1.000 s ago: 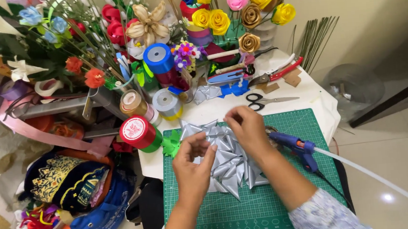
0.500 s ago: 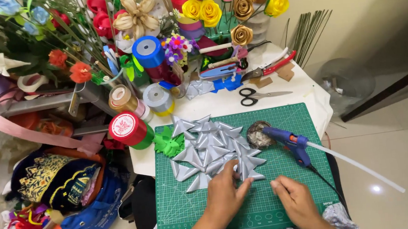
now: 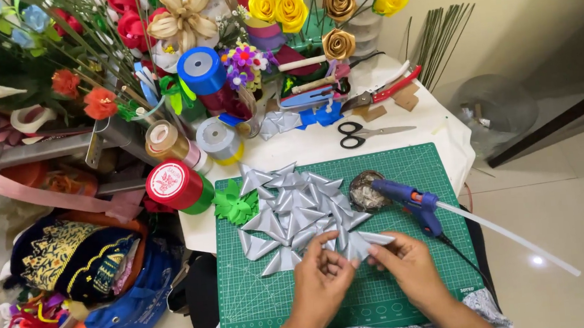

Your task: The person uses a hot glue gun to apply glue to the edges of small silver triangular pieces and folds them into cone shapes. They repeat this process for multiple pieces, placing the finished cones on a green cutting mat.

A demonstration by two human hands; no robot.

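A cluster of silver folded ribbon petals [image 3: 296,212] lies on the green cutting mat [image 3: 261,305]. My left hand [image 3: 325,276] and my right hand [image 3: 404,263] are at the near edge of the cluster, together pinching one silver pointed petal [image 3: 364,243] between their fingertips. A blue glue gun [image 3: 413,203] rests just beyond my right hand, its nozzle on a small round dish [image 3: 366,191]. A green ribbon leaf piece [image 3: 234,204] sits at the mat's left edge.
Ribbon spools, among them a red one [image 3: 172,185] and a blue one [image 3: 201,70], crowd the table's left. Ribbon flowers [image 3: 279,5] stand at the back. Scissors [image 3: 366,134] and red-handled cutters [image 3: 387,90] lie behind the mat. Bags of cloth [image 3: 70,261] sit on the floor at left.
Both hands drew back from the middle of the silver cluster to its near edge. They now hold one petal there. The view has tilted slightly.
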